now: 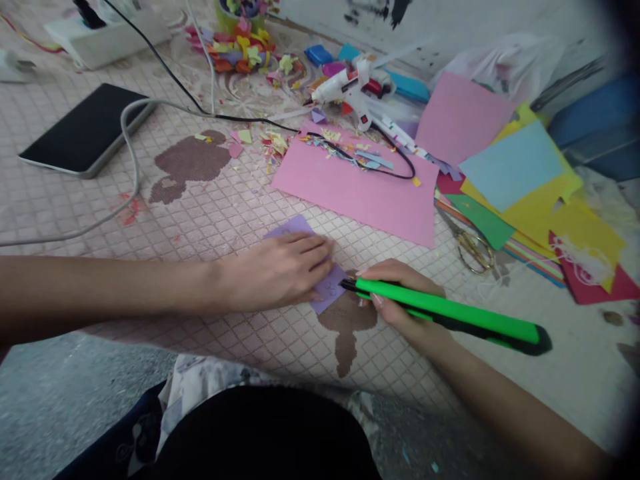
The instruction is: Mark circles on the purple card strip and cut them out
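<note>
A piece of purple paper (330, 288) lies near the front edge of the table, with small drawn marks on it. My left hand (285, 267) rests flat across its middle, fingers stretched out, pressing it to the cloth. In my right hand (400, 293) is a green utility knife (450, 312) with a black end, closed in my fingers. Its dark tip is at the right corner of the purple paper; whether it touches the paper I cannot tell. Beyond the paper, a pink sheet (350, 193) carries paper scraps.
A white glue gun (345, 87) with a black cord stands behind the pink sheet. Scissors (473, 250) lie at the right beside stacked coloured paper (530, 200). At the left are a dark tablet-like device (90, 130), a grey cable (131, 147) and a power strip (105, 40).
</note>
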Action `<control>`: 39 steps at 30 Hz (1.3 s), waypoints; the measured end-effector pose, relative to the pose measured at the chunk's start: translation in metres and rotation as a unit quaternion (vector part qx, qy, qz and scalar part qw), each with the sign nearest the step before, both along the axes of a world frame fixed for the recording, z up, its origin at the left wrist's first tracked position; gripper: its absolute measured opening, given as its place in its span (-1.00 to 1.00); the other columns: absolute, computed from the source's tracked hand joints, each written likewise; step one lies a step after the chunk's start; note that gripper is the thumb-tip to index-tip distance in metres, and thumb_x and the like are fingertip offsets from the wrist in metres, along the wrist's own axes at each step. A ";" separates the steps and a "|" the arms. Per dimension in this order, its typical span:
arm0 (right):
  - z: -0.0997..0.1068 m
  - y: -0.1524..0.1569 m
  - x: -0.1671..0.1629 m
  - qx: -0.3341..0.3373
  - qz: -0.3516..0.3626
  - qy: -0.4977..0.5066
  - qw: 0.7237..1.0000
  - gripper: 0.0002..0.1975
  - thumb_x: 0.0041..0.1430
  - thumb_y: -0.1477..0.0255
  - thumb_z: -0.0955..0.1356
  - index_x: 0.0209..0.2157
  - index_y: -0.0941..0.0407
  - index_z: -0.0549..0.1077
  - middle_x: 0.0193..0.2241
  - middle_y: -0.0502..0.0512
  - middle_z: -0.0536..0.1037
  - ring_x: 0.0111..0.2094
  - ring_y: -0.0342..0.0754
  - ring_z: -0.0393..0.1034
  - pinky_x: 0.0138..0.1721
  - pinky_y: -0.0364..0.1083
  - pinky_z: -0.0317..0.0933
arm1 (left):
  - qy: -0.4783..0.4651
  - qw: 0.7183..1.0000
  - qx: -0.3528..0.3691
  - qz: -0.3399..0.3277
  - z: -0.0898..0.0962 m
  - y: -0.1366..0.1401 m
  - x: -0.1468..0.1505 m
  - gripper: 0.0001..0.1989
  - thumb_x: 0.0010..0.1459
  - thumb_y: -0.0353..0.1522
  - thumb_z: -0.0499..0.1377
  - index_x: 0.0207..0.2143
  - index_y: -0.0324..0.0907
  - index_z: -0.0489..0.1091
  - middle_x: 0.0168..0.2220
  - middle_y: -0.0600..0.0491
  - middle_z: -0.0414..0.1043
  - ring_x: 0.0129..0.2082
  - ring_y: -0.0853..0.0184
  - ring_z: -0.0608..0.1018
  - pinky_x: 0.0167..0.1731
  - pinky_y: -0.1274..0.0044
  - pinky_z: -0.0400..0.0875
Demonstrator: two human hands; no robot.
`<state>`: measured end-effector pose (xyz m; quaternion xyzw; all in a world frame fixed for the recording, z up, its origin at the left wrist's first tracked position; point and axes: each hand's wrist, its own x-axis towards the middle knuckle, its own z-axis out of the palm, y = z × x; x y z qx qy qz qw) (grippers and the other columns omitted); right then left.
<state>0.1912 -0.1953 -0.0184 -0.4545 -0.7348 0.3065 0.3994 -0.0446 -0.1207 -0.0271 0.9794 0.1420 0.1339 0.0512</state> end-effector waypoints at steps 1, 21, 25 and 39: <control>0.000 0.000 0.000 0.001 0.004 0.000 1.000 -0.79 0.14 0.54 0.34 -0.18 0.06 0.52 -0.38 0.02 0.57 -0.40 -0.11 0.48 -0.34 -0.08 0.38 | -0.002 1.000 0.001 0.005 0.002 0.001 0.000 -0.63 0.28 -0.24 0.13 -0.01 -0.34 0.41 0.08 -0.25 0.43 0.10 0.07 0.47 0.07 0.29 0.36; -0.004 -0.004 -0.003 0.007 0.003 -0.005 1.000 -0.73 0.13 0.56 0.35 -0.14 0.03 0.51 -0.37 0.01 0.58 -0.35 -0.10 0.47 -0.30 -0.07 0.39 | 0.013 0.996 -0.082 -0.030 0.008 0.015 0.002 -0.51 0.16 -0.05 0.20 -0.01 -0.20 0.37 0.02 -0.16 0.38 -0.01 0.10 0.42 -0.01 0.28 0.23; -0.004 -0.004 0.002 -0.008 -0.001 -0.006 1.000 -0.76 0.15 0.53 0.35 -0.13 0.05 0.51 -0.34 0.01 0.57 -0.36 -0.11 0.47 -0.30 -0.08 0.38 | -0.033 0.995 -0.090 -0.012 0.003 0.011 0.002 -0.44 0.14 -0.03 0.21 0.03 -0.23 0.34 0.04 -0.19 0.37 0.00 0.06 0.42 0.01 0.23 0.26; -0.003 0.004 0.001 0.020 0.021 -0.023 0.999 -0.75 0.10 0.61 0.35 -0.19 0.08 0.52 -0.35 0.00 0.57 -0.40 -0.17 0.47 -0.35 -0.15 0.36 | -0.108 0.971 -0.198 -0.076 -0.011 0.013 0.005 -0.60 0.21 -0.34 0.18 0.07 -0.32 0.33 0.11 -0.27 0.32 0.17 0.06 0.33 0.17 0.18 0.28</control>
